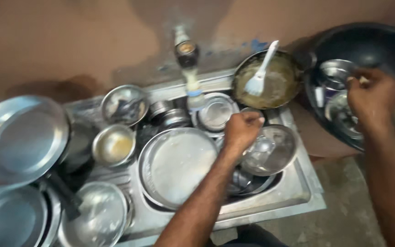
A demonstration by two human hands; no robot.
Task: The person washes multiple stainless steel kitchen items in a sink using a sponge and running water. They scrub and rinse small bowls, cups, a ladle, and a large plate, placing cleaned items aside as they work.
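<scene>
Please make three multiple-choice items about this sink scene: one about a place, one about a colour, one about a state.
1. Where is the right hand?
A. over the big black basin
B. on the tap
C. on the floor

2. What colour is the spatula in the dirty pan?
A. red
B. white
C. green

3. How is the left hand?
A. flat and open
B. out of view
C. closed above a steel bowl

Answers:
1 A, it reaches into the black basin holding steel dishes.
2 B, handle and blade look white.
3 C, fingers curled over the steel bowl in the sink.
</scene>
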